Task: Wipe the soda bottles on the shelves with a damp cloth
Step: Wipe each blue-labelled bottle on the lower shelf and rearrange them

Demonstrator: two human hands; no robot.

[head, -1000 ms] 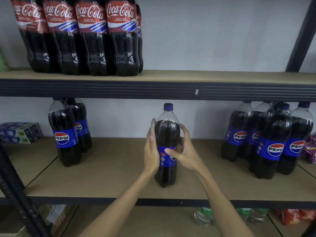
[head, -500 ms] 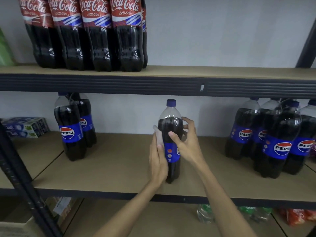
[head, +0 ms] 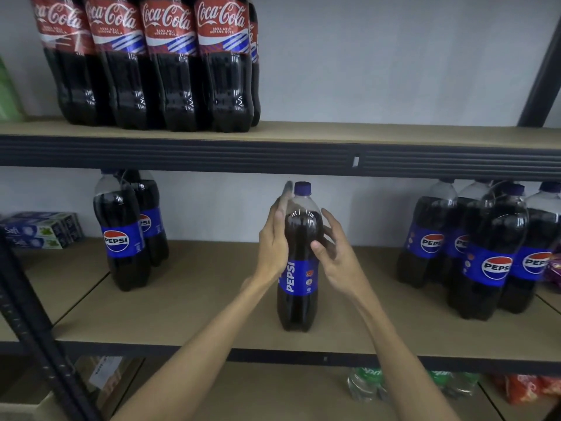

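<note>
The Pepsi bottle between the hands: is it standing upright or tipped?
Upright: the Pepsi bottle stands base-down on the shelf, cap pointing straight up.

Dim, even light, soft picture.
Glints on the shoulder of the Pepsi bottle (head: 297, 302); the left hand (head: 273, 241) smears at its fingertips (head: 287, 192); the shelf post (head: 540, 71) leans at the corner.

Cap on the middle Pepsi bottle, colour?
Dark blue-purple cap on the Pepsi bottle; head view.
</note>
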